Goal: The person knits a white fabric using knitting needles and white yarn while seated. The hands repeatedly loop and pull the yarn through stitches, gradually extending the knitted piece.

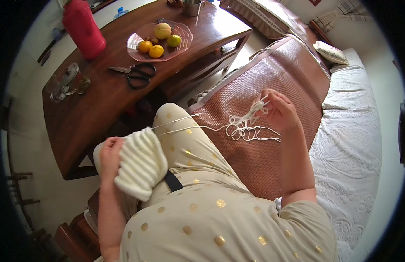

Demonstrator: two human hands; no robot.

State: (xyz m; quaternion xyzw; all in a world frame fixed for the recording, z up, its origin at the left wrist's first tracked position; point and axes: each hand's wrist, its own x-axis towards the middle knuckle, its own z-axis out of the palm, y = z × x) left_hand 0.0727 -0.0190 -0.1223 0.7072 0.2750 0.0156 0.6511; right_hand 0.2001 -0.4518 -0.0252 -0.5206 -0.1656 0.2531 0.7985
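A white ribbed knitted piece (142, 163) hangs over my lap, gripped at its upper left edge by my left hand (111, 149). From its top edge a thin knitting needle (181, 120) sticks out to the right, above my knee. A strand of white yarn (189, 127) runs from the knitting across my thigh. It leads to a loose, looped tangle of yarn (243, 126), whose upper end is pinched in the fingers of my right hand (279, 108). The tangle hangs just over the woven mat. My left fingertips are partly hidden.
On the dark wooden table (101, 108) lie black-handled scissors (137, 73), near a fruit dish (137, 55), glass jars (70, 82) and a red thermos flask (83, 29). A woven mat (271, 72) covers the seat beside me, against a white-covered backrest (348, 140).
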